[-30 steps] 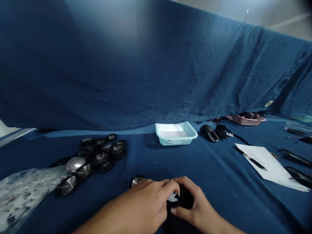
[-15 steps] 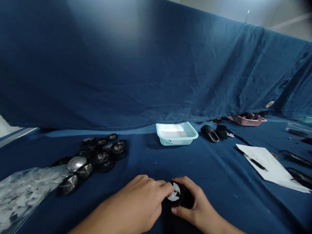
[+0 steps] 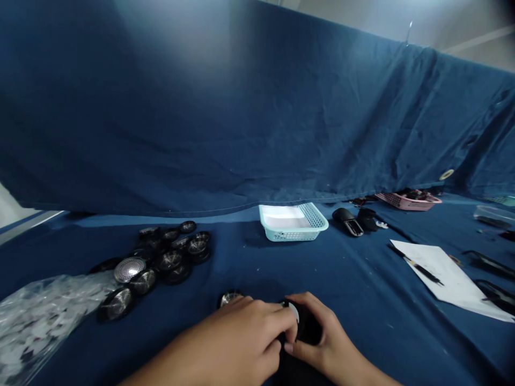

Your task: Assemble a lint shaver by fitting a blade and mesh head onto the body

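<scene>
Both my hands meet low in the middle of the view over a small round black part with a white piece on its face. My right hand curls around the black part from the right and holds it. My left hand is closed, its fingertips pressed on the white piece at the part's left side. Just beyond my left hand's knuckles a round metal mesh cap lies on the blue cloth.
A heap of several round black and metal mesh caps lies at the left, next to a clear plastic bag of small white pieces. A light blue basket, black parts, paper with a pen and a pink tray lie further back and right. A blue cloth hangs behind.
My left hand's fingers have closed over the white piece, so less of it shows. The mesh cap behind my left hand shows again. The view has shifted slightly.
</scene>
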`<state>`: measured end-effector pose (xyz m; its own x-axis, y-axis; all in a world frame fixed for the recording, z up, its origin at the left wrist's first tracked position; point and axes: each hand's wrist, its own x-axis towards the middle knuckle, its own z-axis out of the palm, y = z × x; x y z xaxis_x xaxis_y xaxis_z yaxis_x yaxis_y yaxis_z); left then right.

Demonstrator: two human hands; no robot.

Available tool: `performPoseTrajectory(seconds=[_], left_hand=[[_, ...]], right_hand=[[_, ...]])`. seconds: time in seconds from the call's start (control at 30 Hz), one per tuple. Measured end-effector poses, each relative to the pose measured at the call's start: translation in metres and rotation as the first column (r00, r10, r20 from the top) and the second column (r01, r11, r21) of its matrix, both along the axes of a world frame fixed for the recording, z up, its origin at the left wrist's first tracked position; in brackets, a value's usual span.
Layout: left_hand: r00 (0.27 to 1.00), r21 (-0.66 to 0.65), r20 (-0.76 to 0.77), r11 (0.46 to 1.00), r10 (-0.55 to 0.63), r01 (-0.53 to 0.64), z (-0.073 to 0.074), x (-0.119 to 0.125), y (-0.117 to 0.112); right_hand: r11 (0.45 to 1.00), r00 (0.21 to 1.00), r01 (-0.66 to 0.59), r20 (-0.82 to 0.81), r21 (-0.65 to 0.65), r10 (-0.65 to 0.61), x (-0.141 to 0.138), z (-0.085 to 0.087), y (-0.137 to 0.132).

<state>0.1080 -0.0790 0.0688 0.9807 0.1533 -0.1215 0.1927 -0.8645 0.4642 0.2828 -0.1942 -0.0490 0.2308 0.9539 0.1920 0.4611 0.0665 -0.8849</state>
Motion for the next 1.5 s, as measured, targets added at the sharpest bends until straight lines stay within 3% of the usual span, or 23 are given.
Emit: performPoseTrajectory(seconds=[0.27,0.5,0.77,1.13,1.5], left_hand=[[1.0,0.106,0.007,0.994,0.024,-0.025,-0.005,-0.005,0.007],[1.0,-0.003,0.005,1.0,-0.026,0.026,-0.007,0.0,0.004],[1.0,-0.133,0.004,0.991,-0.023,0.024,-0.006,0.005,0.001],[0.999,0.019,-0.052,1.0,0.013,-0.012,0.006,-0.008,0.003],[0.998,-0.064,-0.047,0.998,-0.03,0.027,-0.005,-0.001,0.001]], right_hand=[[1.0,1.0,-0.001,-0.001,-0.01,0.001,0.001,0.001,-0.001],[1.0,1.0,0.005,0.0,-0.002,-0.005,0.001,-0.005,0.0],[0.999,1.0,-0.029,0.008,0.03,0.028,-0.001,0.003,0.001],[1.0,1.0,-0.003,0.013,-0.002,0.003,0.002,-0.001,0.0],[1.0,0.999,-0.006,0.032,0.003,0.006,-0.001,0.003,0.001]])
